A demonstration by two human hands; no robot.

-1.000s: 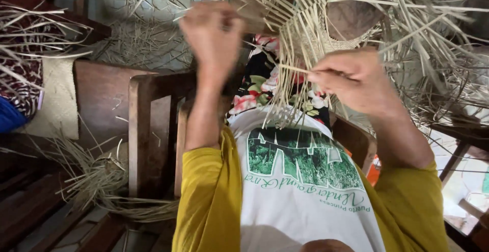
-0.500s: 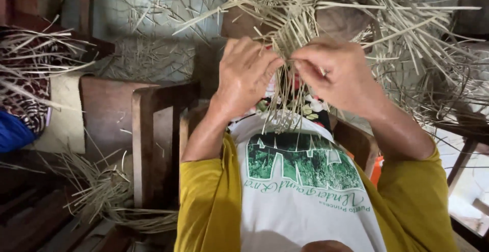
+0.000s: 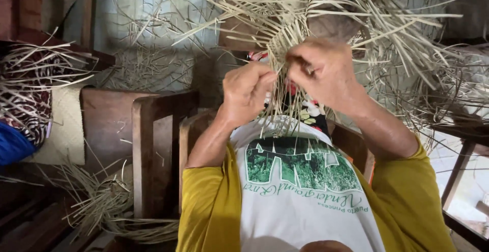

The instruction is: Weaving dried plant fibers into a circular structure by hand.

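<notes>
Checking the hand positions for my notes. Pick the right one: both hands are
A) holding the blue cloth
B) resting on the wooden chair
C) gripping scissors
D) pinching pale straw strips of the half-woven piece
D: the left hand and right hand meet at the straw strips.

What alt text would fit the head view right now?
Both hands, left hand and right hand, pinch pale straw strips hanging from a half-woven straw piece held at chest height. Below are yellow sleeves; loose straw lies beside a wooden chair.
</notes>
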